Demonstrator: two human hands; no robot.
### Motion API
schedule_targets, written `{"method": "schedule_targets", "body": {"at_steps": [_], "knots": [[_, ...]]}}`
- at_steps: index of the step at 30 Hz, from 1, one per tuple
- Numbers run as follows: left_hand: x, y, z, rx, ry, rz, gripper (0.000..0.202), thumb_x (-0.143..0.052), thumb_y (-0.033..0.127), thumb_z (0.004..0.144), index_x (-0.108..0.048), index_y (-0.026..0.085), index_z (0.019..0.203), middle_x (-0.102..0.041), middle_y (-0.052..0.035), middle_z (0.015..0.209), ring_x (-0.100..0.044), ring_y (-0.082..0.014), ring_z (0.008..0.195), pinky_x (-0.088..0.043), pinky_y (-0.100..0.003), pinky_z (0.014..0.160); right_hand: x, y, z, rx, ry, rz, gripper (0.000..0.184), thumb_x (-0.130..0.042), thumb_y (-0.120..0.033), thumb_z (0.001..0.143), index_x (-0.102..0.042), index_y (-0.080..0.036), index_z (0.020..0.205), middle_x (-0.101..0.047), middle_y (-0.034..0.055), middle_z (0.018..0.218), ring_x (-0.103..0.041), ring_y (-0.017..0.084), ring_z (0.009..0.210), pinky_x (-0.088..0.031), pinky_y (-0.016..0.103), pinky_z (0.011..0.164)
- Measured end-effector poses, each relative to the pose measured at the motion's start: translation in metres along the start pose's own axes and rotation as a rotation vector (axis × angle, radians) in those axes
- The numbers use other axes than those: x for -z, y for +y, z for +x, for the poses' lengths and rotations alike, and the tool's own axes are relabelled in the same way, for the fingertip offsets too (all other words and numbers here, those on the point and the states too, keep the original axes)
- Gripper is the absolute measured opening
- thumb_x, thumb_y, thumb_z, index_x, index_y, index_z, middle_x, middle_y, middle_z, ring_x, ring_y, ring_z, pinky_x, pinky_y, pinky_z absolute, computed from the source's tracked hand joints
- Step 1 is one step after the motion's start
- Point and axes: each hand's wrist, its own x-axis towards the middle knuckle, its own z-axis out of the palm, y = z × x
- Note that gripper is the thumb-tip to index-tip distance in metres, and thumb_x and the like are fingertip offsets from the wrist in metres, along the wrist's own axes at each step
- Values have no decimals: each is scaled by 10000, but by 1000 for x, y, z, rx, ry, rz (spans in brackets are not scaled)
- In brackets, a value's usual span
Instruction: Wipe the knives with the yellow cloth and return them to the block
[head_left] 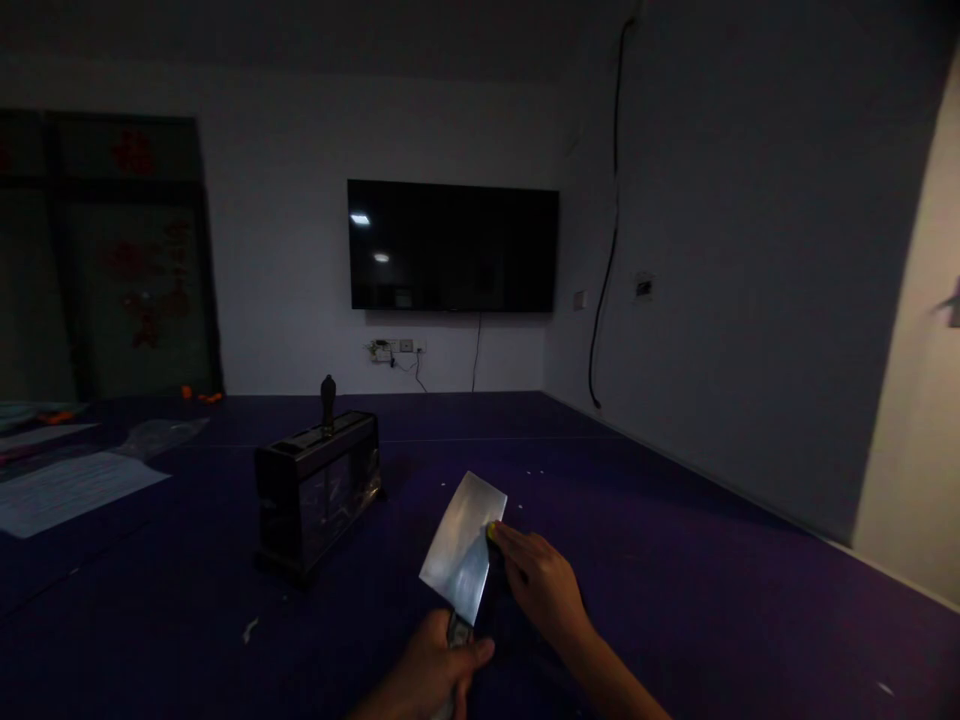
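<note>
A cleaver [466, 540] with a broad shiny blade is held up in front of me, its blade pointing away and slightly tilted. My left hand [442, 660] is closed around its dark handle at the bottom. At the blade's right edge, my right hand [541, 580] pinches a small yellow-green piece [492, 531], mostly hidden by the fingers; its kind does not show. Left of the cleaver stands a dark knife block [319, 500] with see-through sides, and one black handle [328, 405] sticks up from its top.
The purple-blue surface [675, 600] reaches to the walls and carries small white scraps. Paper sheets [82, 490] and a clear plastic bag [161, 435] lie at the left. A television [454, 248] hangs on the back wall; a black cable [606, 280] runs down the right wall.
</note>
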Motion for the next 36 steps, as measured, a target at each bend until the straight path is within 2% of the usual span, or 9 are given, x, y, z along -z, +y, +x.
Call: {"method": "schedule_targets", "body": {"at_steps": [5,9,14,18,21,26,29,33,36], "knots": [[1,2,5,6,-37,-101,685,-645,699,401,-416,194,804,-420,98,335,-386,-123,222,-257,-219,288,4,-23,-1,77,-59,86,488,-395,-54,768,-581,-262,1169,-616,13,1166,-628,160,885,-493,277,795],[2,6,9,8,-14,-137,620,-613,738,365,-431,208,630,-371,80,281,-375,-134,196,-230,-225,254,5,-39,-2,155,-124,121,482,-405,-65,774,-585,-301,1153,-618,-16,1164,-629,154,871,-487,259,760],[6,7,7,26,-37,-187,485,-565,644,498,-424,185,422,-381,13,272,-396,-117,216,-212,-207,256,8,-45,-4,253,-148,146,434,-426,-95,778,-600,-279,1132,-638,-7,1134,-631,146,818,-484,232,680],[6,9,-3,112,-16,-302,421,-420,579,606,-450,179,478,-407,17,311,-405,-108,226,-180,-189,260,8,-38,-6,279,-60,76,435,-400,-83,784,-595,-239,1140,-630,22,1147,-632,169,816,-505,276,678],[1,14,-13,24,14,-325,346,-473,534,590,-470,194,651,-448,54,370,-427,-110,250,-208,-184,276,6,-29,-7,219,110,49,452,-357,-70,814,-560,-220,1188,-621,55,1157,-628,176,880,-512,306,750],[-1,20,-20,-162,162,-140,514,-557,630,595,-474,192,851,-494,61,492,-470,-107,362,-349,-206,368,10,-24,-6,79,305,163,381,-380,-125,842,-600,-237,1132,-662,69,1069,-630,181,922,-504,322,805],[4,17,-18,-247,339,20,536,-522,680,630,-491,180,823,-516,28,577,-494,-111,443,-388,-219,431,16,-26,-5,-85,285,368,309,-391,-272,875,-689,-208,929,-707,79,873,-656,198,793,-517,306,713],[11,19,-18,-317,453,112,533,-561,649,633,-525,173,869,-560,-1,649,-503,-127,495,-392,-230,473,20,-27,-2,-322,181,634,521,-352,-495,871,-669,-163,625,-652,66,606,-624,196,600,-482,272,573],[14,25,-21,-377,510,162,460,-657,540,603,-551,166,850,-610,-34,731,-572,-177,658,-427,-240,593,19,-29,0,-425,140,774,577,-388,-591,823,-610,-144,533,-575,43,530,-560,165,531,-431,239,502]]}}
